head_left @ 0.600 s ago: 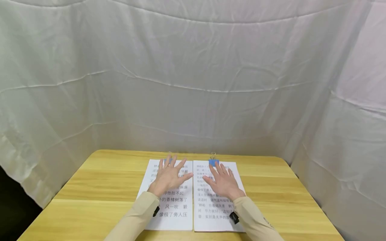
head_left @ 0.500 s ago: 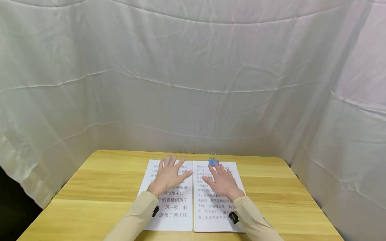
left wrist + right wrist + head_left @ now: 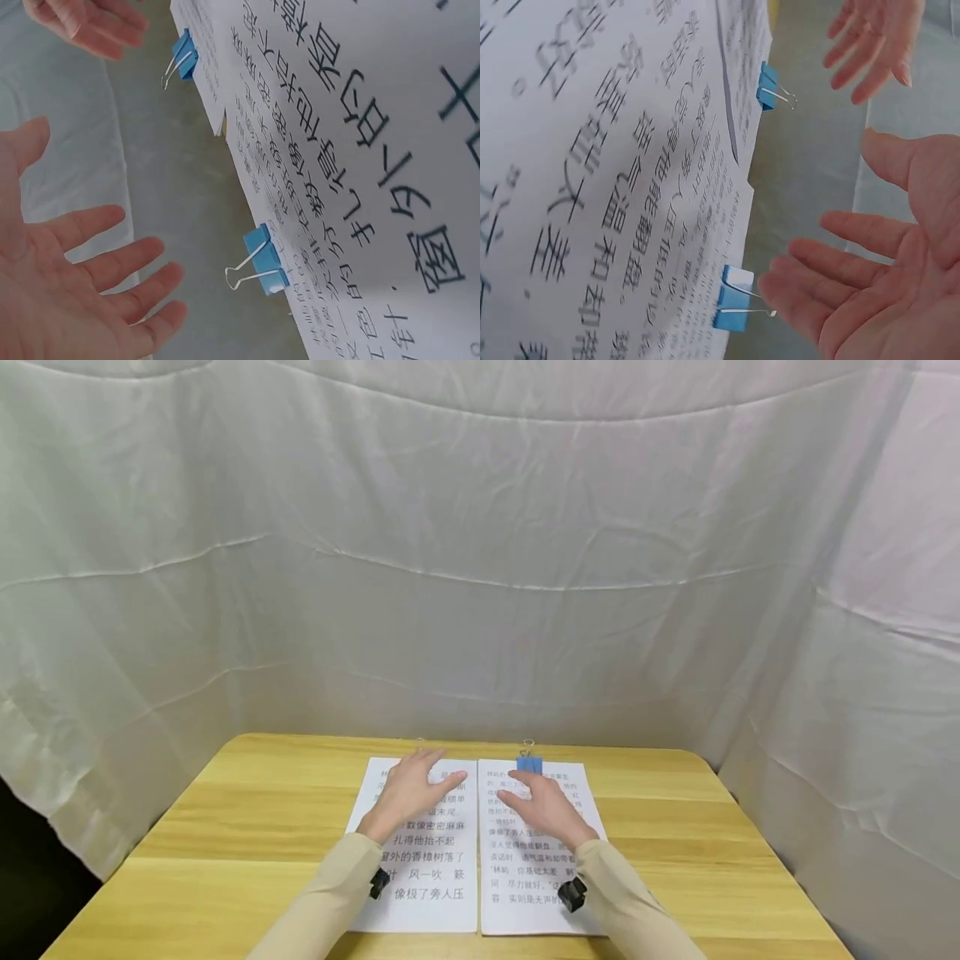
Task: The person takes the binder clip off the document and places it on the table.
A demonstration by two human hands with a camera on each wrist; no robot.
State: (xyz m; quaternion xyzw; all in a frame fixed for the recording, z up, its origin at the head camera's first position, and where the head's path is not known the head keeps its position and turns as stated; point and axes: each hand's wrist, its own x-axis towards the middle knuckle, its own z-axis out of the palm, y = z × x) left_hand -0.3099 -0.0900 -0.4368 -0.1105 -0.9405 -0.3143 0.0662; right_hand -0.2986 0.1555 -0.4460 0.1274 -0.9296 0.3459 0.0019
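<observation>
Two stacks of printed sheets lie side by side on the wooden table (image 3: 225,827). My left hand (image 3: 411,787) hovers over the top of the left stack (image 3: 431,868), fingers straight and holding nothing. In the left wrist view the palm (image 3: 67,292) is off the paper, near that stack's blue binder clip (image 3: 264,259). My right hand (image 3: 546,806) is likewise open over the right stack (image 3: 525,877), just short of its blue clip (image 3: 529,763). The right wrist view shows its fingers (image 3: 817,266) close to that clip (image 3: 731,298).
White cloth (image 3: 480,568) hangs behind the table and along the right side. Bare wood shows left and right of the sheets. The stacks reach nearly to the table's near edge.
Both hands have risen slightly and drawn their spread fingers together; the left hand has turned a little to the right. The sheets and clips have not moved.
</observation>
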